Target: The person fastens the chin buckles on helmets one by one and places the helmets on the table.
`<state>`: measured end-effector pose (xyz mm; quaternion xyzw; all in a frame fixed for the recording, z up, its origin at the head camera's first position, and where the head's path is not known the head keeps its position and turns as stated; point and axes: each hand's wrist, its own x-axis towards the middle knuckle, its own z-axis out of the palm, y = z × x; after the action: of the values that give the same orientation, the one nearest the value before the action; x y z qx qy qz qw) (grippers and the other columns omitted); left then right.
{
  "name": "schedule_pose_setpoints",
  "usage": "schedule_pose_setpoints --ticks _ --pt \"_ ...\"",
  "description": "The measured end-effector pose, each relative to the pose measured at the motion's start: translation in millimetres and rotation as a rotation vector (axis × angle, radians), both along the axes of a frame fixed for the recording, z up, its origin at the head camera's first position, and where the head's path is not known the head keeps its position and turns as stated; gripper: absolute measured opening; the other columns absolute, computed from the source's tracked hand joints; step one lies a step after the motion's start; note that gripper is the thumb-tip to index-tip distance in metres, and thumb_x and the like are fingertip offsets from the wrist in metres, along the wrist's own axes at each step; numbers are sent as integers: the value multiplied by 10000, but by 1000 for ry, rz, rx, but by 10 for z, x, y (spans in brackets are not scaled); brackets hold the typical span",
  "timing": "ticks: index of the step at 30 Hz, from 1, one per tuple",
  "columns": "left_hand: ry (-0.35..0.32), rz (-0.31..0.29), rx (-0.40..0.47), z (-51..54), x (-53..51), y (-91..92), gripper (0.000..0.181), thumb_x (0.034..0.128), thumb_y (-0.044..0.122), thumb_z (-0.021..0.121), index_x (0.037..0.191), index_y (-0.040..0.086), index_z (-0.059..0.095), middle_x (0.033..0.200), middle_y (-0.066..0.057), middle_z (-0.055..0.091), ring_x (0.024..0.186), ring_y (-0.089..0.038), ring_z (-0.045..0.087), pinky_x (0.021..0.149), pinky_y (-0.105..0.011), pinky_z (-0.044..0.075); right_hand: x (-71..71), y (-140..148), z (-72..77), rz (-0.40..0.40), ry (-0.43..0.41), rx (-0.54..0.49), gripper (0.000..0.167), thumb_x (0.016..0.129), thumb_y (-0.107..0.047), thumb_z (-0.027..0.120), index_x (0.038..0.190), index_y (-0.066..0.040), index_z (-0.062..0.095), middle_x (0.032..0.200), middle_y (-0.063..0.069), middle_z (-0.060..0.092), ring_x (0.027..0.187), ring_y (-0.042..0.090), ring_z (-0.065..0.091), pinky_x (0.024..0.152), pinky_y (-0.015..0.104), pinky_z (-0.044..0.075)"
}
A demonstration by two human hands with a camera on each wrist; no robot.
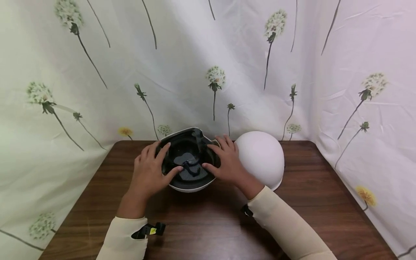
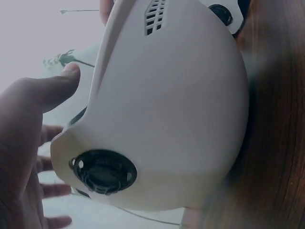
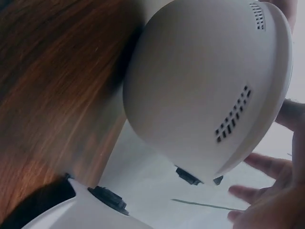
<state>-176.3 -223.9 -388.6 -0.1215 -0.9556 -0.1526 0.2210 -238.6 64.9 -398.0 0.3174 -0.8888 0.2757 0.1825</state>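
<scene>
A white helmet [image 1: 191, 188] lies upturned on its dome on the table. Its black padded lining [image 1: 186, 144] and dark straps [image 1: 193, 169] face up. Vent slots and a round black side fitting [image 2: 105, 171] show on its shell from the wrist views. At its left side my left hand [image 1: 151, 171] has the fingers spread, thumb and index finger over the opening. On the other side my right hand [image 1: 229, 160] reaches over the rim with spread fingers, the thumb above the lining. Whether the fingertips touch the helmet is unclear.
A second white helmet [image 1: 261, 157] stands dome up just right of the first, close to my right hand. Both are on a brown wooden table [image 1: 201, 231]. A white curtain with flower prints [image 1: 182, 65] hangs behind the table and along both sides.
</scene>
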Motion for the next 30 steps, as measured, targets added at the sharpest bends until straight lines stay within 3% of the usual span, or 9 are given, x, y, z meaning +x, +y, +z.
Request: schedule_pose_setpoints --ticks 5,11,15,21,25,30 --pt "-85 47 -32 -9 1 -18 1004 915 691 680 1671 152 296 1676 -247 243 1500 -499 259 1075 -788 271 -29 0 -53 -50 -116 102 807 965 -557 694 1607 -143 434 1738 192 162 1610 439 43 1202 750 100" --pt "-202 37 -68 -8 -19 -55 1135 870 757 680 1696 146 197 1723 -242 112 1544 -513 171 1122 -802 207 -75 4 -82 -48 -176 137 925 963 -634 648 1680 -182 278 1764 164 21 1623 372 -57 1248 677 92" --pt "-254 12 -75 -2 -43 -81 1182 859 763 689 1701 134 149 1741 -237 21 1566 -520 97 1135 -814 155 -117 10 -81 -25 -217 145 968 952 -657 649 1693 -200 226 1770 121 -33 1625 370 -6 1243 649 191" --pt "-299 -39 -62 6 -78 -130 1213 837 751 725 1703 140 134 1751 -200 -97 1575 -529 33 1126 -838 105 -164 28 -77 38 -343 93 1045 920 -681 683 1706 -250 145 1770 55 -105 1611 363 145 1152 623 385" --pt "-322 -61 -72 5 -106 -175 1234 817 748 747 1705 151 132 1752 -168 -146 1576 -531 27 1123 -845 96 -201 54 -88 68 -396 43 1087 891 -671 733 1706 -281 130 1771 32 -104 1566 398 278 1131 617 412" --pt "-327 -81 -91 10 -140 -217 1264 789 754 767 1703 147 141 1752 -145 -171 1587 -511 -31 1113 -856 83 -210 86 -75 79 -412 62 1059 895 -628 759 1702 -280 169 1774 54 -52 1574 395 259 1169 618 370"
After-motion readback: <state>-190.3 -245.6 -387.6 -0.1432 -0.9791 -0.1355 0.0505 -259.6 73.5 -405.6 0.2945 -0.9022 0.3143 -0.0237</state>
